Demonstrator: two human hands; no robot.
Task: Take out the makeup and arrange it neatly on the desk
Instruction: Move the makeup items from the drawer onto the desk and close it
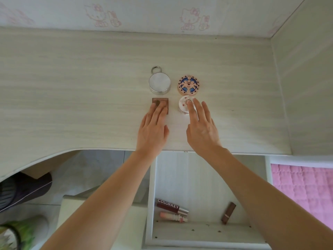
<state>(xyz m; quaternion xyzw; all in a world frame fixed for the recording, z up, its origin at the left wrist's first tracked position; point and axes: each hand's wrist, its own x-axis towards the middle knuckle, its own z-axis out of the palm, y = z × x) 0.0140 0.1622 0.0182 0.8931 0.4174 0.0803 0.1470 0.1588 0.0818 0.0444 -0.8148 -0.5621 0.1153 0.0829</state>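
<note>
On the pale wooden desk (90, 98) stand a round silver compact with a ring (159, 83) and a round patterned blue-and-pink compact (188, 84). Below them lie a small brown square palette (160, 102) and a small white round pot (183, 104). My left hand (153, 130) lies flat with straight fingers on the brown palette. My right hand (201, 129) touches the white pot with straight fingertips. The open drawer (189, 177) below holds a dark red Colorkey lip gloss (171, 206), a pink lip tube (173, 217) and a brown lipstick (228, 212).
A wall with pink cartoon wallpaper (189, 18) backs the desk, and a side panel (306, 87) closes it on the right. A pink quilt (302, 188) lies at the lower right. A dark slipper (23, 190) and a white stool (100, 222) are under the desk edge.
</note>
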